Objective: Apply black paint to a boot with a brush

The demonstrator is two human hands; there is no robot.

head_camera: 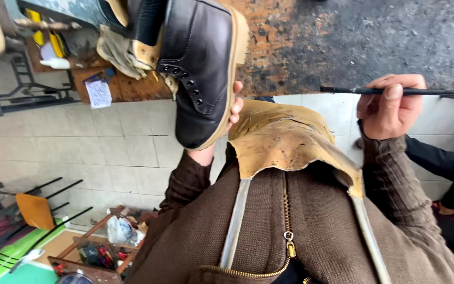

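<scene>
— How far has the boot got?

— The black boot (pixel 200 68) looks assembled, tan sole on, no laces in its eyelets. The left hand (pixel 222 134) grips it from behind, raised above the tan leather apron (pixel 285 139). Right of the boot, the right hand (pixel 390 108) pinches a thin black tool (pixel 421 91).

— What's hidden?

— The tool's tip, cut off. The palm behind the boot too.

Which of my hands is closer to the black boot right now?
Left. The left hand holds the black boot by its sole; the right hand is off to the side, gripping a thin black rod.
</scene>
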